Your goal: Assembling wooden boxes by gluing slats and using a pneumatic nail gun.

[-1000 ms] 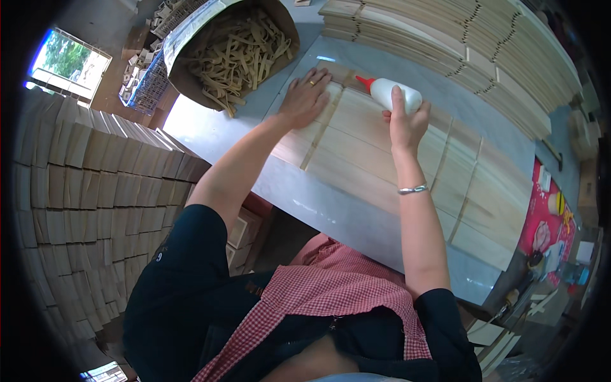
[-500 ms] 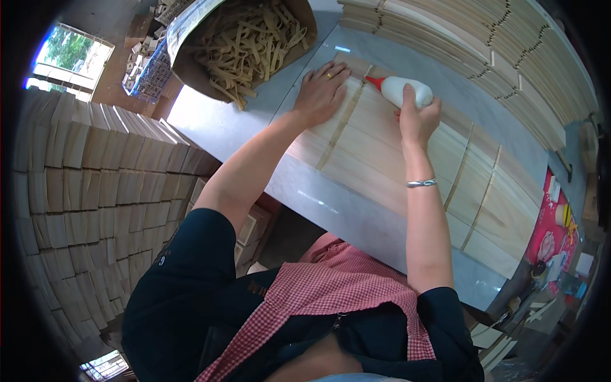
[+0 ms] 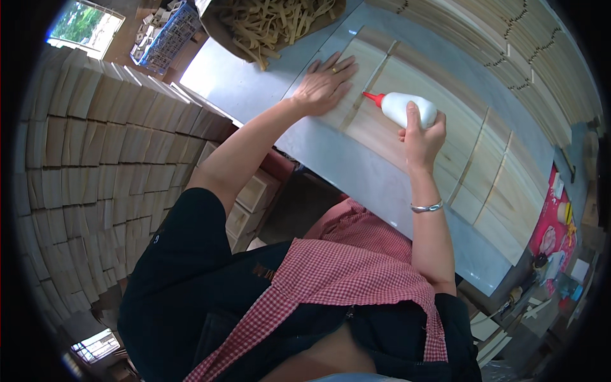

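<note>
A long pale wooden board (image 3: 407, 83) with several grooves across it lies on the grey table. My right hand (image 3: 423, 137) is wrapped round a white squeeze bottle (image 3: 401, 107) with a red nozzle, tilted so that its tip meets the groove (image 3: 375, 76) nearest the board's left end. Above the tip, the groove carries a whitish line that looks like glue; below it the groove is brown. My left hand (image 3: 324, 84) rests flat on the board's left end, fingers spread, holding nothing.
A bag of thin wooden strips (image 3: 273, 25) stands at the table's back left. Stacked boards (image 3: 509, 44) line the back right, and wooden pieces (image 3: 95, 140) form a tall pile at left. A blue basket (image 3: 167, 39) sits beyond. Small items lie on a red cloth (image 3: 548, 213).
The bottle's tip has moved down along the groove toward me, leaving a whitish line behind. My left hand stays flat on the board. The whole view has shifted slightly.
</note>
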Available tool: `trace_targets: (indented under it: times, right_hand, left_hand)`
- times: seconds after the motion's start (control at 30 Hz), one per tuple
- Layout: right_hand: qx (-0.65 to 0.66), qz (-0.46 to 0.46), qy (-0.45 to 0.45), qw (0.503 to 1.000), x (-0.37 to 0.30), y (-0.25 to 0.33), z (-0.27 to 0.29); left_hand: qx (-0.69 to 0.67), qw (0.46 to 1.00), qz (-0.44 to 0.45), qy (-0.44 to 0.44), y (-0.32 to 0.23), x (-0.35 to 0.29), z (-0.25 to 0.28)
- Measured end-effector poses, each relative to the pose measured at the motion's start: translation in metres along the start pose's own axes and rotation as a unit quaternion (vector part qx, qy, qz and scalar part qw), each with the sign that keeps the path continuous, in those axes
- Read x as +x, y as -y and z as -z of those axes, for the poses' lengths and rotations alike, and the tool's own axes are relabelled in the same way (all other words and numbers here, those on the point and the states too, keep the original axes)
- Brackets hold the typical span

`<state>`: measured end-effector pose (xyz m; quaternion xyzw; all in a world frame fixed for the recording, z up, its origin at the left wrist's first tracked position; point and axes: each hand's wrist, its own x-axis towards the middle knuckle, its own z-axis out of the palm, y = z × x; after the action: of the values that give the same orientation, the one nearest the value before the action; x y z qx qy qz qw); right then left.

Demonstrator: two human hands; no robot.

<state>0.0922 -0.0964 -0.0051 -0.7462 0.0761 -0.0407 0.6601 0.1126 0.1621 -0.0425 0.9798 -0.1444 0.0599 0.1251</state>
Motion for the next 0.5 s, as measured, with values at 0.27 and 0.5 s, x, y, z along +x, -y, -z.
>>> trace_targets:
  times: [0.27,0.5]
  right_hand:
    - [-0.036,0.022,0.044,0.998,-0.047,-0.008,0.008]
    - [-0.002,-0.015,0.090,0.996,-0.074,-0.010,0.025]
  left_hand:
    - [0.007,1.000,0.016,-0.001,0.004,-0.002,-0.007]
    - [0.032,0.999,0.009,-0.012,0.001,0.005,-0.015]
